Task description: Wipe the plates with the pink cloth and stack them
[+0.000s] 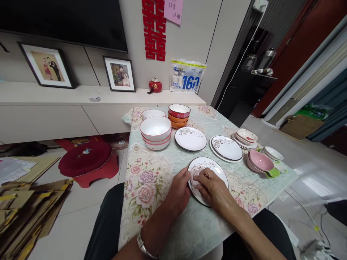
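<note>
A white plate (213, 167) with a dark rim and floral print lies near the table's front edge. My left hand (179, 191) rests against the plate's left rim, fingers curled on it. My right hand (214, 189) lies over the plate's near part, fingers pressed on a small pale cloth (194, 182) bunched between both hands. Most of the cloth is hidden under the fingers.
On the floral tablecloth (149, 180) stand stacked white bowls (155, 131), red and orange bowls (179, 115), two more plates (190, 138) (227, 147), small dishes (245, 138) and pink bowls (260, 162). Cardboard (24, 209) and a red stool (85, 159) sit on the floor at left.
</note>
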Demonstrator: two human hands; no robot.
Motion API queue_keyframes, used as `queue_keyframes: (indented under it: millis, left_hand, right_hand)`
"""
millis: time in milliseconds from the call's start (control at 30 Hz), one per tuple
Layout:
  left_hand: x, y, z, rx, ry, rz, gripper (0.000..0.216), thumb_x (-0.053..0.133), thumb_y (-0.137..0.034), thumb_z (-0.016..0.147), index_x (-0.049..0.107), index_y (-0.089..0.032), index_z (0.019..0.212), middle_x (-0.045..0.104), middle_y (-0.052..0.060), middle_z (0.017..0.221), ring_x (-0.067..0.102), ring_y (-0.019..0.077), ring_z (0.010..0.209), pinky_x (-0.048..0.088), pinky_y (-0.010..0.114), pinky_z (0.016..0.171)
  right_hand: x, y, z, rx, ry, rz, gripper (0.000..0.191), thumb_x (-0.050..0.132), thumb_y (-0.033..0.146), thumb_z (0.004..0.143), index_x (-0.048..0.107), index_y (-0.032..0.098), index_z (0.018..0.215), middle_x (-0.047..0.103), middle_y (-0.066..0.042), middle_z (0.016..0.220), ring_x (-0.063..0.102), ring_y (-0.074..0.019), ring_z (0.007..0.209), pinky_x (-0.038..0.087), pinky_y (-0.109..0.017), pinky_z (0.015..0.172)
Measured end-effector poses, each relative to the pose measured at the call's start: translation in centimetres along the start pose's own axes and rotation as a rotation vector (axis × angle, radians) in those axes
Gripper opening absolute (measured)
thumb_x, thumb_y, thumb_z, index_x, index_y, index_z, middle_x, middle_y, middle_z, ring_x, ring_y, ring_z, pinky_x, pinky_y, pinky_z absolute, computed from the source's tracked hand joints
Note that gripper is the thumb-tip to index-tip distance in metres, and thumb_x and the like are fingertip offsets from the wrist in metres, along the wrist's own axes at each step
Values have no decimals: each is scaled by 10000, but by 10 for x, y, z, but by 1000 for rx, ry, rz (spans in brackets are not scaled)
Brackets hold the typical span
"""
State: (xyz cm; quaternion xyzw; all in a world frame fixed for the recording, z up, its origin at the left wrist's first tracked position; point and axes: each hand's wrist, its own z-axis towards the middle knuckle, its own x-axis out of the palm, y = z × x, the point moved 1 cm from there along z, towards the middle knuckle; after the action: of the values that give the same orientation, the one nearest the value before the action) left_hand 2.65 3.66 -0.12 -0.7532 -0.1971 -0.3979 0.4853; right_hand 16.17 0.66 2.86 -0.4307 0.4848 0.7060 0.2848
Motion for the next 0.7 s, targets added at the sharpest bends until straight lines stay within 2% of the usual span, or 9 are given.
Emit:
queue_keyframes:
  millis: [133, 267, 367, 467, 600, 700]
  left_hand:
    - [-3, 1, 4, -1, -13, -4, 351, 777, -306, 702, 717, -169, 1020, 750, 107, 1071, 639, 309, 1122, 488, 399, 955]
    - [-4, 1, 5, -5, -41, 14, 296, 758, -298, 717, 733, -176, 986, 757, 110, 1077, 616, 320, 1173, 474, 406, 991]
    - [-4, 0, 4, -31, -71, 16, 269, 739, -280, 725, 743, -178, 974, 755, 113, 1114, 615, 320, 1183, 466, 414, 1009]
    - [-3, 0, 2, -33, -94, 21, 293, 730, -281, 731, 742, -177, 1004, 755, 107, 1134, 630, 318, 1163, 464, 424, 1018]
    - [-3, 1, 1, -27, -87, 21, 330, 726, -306, 743, 732, -172, 1044, 759, 107, 1133, 643, 319, 1146, 465, 433, 1019]
    - [-3, 1, 1, -36, -75, 20, 354, 736, -313, 738, 725, -171, 1062, 757, 110, 1138, 640, 321, 1154, 464, 430, 1020]
  right_hand:
    - [6, -5, 29, 50, -100, -72, 194, 556, 131, 925, 687, 190, 1057, 588, -77, 991, 566, -216, 951, 460, -318, 830]
    - [1, -18, 45, 145, -142, -203, 171, 549, 166, 952, 672, 179, 1070, 614, -74, 1001, 592, -204, 950, 446, -291, 815]
    - [-7, -29, 39, 274, -119, -377, 161, 529, 231, 980, 670, 170, 1028, 617, -77, 984, 612, -199, 886, 411, -277, 705]
    - [-13, -33, 21, 404, -44, -550, 186, 507, 267, 991, 660, 161, 1000, 616, -80, 951, 620, -196, 785, 318, -285, 581]
    - [-17, -29, 3, 455, 50, -655, 216, 481, 267, 992, 657, 143, 982, 614, -98, 918, 631, -205, 747, 250, -296, 547]
    - [-17, -28, 9, 482, 64, -639, 233, 472, 275, 992, 662, 142, 990, 612, -99, 899, 626, -198, 712, 253, -298, 556]
